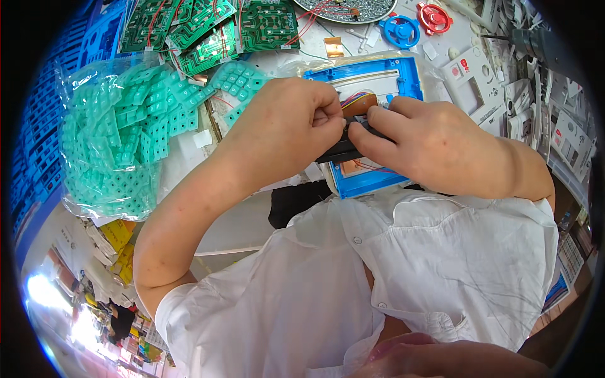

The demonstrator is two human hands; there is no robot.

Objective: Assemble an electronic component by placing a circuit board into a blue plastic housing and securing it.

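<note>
Over a blue plastic housing (411,77), my two hands meet at a black, box-like plastic part (343,150). My left hand (277,129) is closed, thumb pressed to curled fingers at the part's upper edge; what it pinches is hidden. From the other side my right hand (435,142) grips the black part between thumb and fingers. Between the hands, thin multicoloured wires (358,97) run to a small brown board (360,106). The housing's lower edge shows below the hands, with red wires and a copper-coloured piece inside it.
Green circuit boards (268,25) with red wires lie at the far left. Nearer stands a clear bag of teal rubber keypads (126,145). Blue (401,31) and red (433,19) toy steering wheels and a round metal tray (353,20) are at the back. White panels (472,85) are piled right.
</note>
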